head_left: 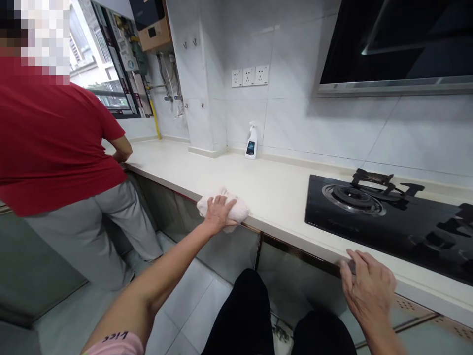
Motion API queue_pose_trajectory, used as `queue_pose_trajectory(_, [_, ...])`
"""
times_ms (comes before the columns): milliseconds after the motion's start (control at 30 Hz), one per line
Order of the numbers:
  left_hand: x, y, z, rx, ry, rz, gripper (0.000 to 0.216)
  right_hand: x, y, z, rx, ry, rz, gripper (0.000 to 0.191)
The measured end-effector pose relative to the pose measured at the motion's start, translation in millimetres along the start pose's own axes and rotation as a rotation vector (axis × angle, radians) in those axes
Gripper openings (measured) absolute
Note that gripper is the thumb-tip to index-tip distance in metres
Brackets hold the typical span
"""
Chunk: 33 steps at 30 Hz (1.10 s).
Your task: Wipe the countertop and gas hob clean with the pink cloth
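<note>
My left hand [219,214] presses a pale pink cloth [240,209] onto the front edge of the cream countertop [273,197], its fingers curled over the bunched fabric. Part of the cloth hangs below the edge. Farther right, my right hand [369,283] is at the same counter edge, in front of the black gas stove [340,219]. Its fingers are bent, with the thumb opposite. A small dark grey patch shows between thumb and fingers; whether it is a held thing or shadow is unclear.
A white spray bottle [251,142] stands against the tiled wall. At left, a person in a red shirt [55,133] leans over the counter's far part. A dark range hood [399,44] overhangs the stove. Cabinet doors [229,251] lie below the counter, near my knees.
</note>
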<state>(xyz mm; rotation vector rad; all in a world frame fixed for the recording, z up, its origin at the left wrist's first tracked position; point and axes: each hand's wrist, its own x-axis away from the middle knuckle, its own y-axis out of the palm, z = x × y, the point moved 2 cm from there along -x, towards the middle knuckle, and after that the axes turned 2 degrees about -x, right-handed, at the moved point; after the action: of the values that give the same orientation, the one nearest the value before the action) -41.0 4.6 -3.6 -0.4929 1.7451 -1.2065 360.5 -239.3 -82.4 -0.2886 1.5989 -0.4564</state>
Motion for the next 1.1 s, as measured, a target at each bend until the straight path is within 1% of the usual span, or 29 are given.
queue_pose_trajectory(33, [0.4,1.5,18.7,0.005,0.027,0.004,0.091,-0.6,1.3,-1.3,0.000,0.018,0.014,0.036])
queue_pose_trajectory(100, [1.2,7.2,65.0,0.021,0.083,0.016,0.091,-1.3,4.0,-2.9,-0.002,0.047,0.033,0.035])
queue_pose_trajectory(167, [2.4,15.2,120.1,0.043,0.130,0.030,0.095,-1.1,6.1,-2.7,-0.006,0.064,0.041,0.034])
queue_pose_trajectory(233, [3.8,22.8,177.4,0.066,0.177,0.050,0.094,-0.1,6.4,-0.8,-0.005,0.062,0.039,0.034])
queue_pose_trajectory(300, [5.5,27.0,228.5,0.097,0.276,0.097,0.094,1.0,4.7,2.2,0.003,0.036,0.030,0.034])
queue_pose_trajectory(333, [6.3,27.6,248.5,0.109,0.327,0.120,0.092,1.4,3.3,4.0,0.004,0.020,0.021,0.036])
queue_pose_trajectory(367, [7.0,27.3,263.0,0.120,0.356,0.145,0.090,1.8,1.7,5.9,0.001,0.004,0.011,0.038])
queue_pose_trajectory(400, [7.6,26.5,272.1,0.130,0.385,0.168,0.085,2.0,0.0,7.8,-0.005,-0.010,-0.001,0.042])
queue_pose_trajectory(433, [7.8,25.6,275.7,0.141,0.414,0.186,0.079,2.1,-1.5,9.5,-0.013,-0.023,-0.017,0.045])
queue_pose_trajectory(467, [7.8,24.8,274.3,0.153,0.443,0.201,0.072,2.1,-2.8,10.9,-0.019,-0.035,-0.032,0.046])
queue_pose_trajectory(533, [6.5,25.2,259.2,0.176,0.511,0.218,0.063,2.0,-4.6,12.7,-0.017,-0.052,-0.046,0.044])
queue_pose_trajectory(600, [3.5,29.2,232.3,0.185,0.549,0.221,0.063,1.8,-5.3,13.1,-0.003,-0.060,-0.043,0.041])
queue_pose_trajectory(633, [1.5,32.4,215.6,0.180,0.541,0.216,0.066,1.7,-5.4,12.8,0.001,-0.061,-0.039,0.041])
queue_pose_trajectory(733, [-3.4,41.8,156.2,0.144,0.472,0.181,0.075,1.4,-5.0,10.7,0.001,-0.066,-0.035,0.041])
queue_pose_trajectory(800, [-4.7,43.3,111.6,0.120,0.450,0.163,0.076,1.0,-5.2,8.5,-0.005,-0.063,-0.033,0.040])
queue_pose_trajectory(867, [-5.8,39.3,66.1,0.102,0.400,0.138,0.076,0.4,-5.5,6.1,-0.009,-0.056,-0.031,0.039])
queue_pose_trajectory(933, [-7.8,30.6,25.2,0.112,0.339,0.136,0.074,-0.3,-5.6,3.9,-0.010,-0.046,-0.031,0.038])
queue_pose_trajectory(1000, [-10.6,21.1,-6.6,0.192,0.244,0.161,0.067,-0.9,-5.4,2.5,-0.016,-0.033,-0.026,0.038])
queue_pose_trajectory(1033, [-11.4,17.6,-17.8,0.233,0.200,0.181,0.062,-1.2,-5.1,2.1,-0.022,-0.028,-0.024,0.038])
queue_pose_trajectory(1100, [-9.4,15.5,-30.2,0.296,0.118,0.239,0.051,-1.6,-4.6,1.7,-0.033,-0.025,-0.021,0.038])
